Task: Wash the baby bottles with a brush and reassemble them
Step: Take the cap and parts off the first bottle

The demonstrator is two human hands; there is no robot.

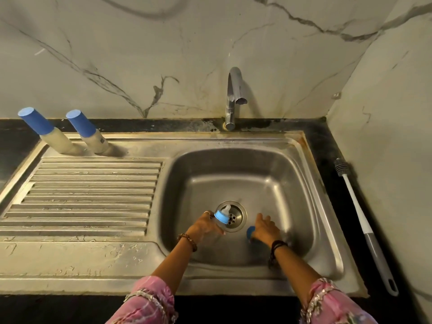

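Down in the steel sink basin, my left hand grips a clear baby bottle with a blue collar and a teat, held over the drain. My right hand is beside it, its fingers around a blue cap that is mostly hidden under the palm. Two capped baby bottles, one at the far left and another beside it, stand on the back of the drainboard. The bottle brush, white and grey, lies on the black counter right of the sink.
The tap stands behind the basin with no water running. The ribbed drainboard fills the left side. A marble wall runs along the back and closes in on the right.
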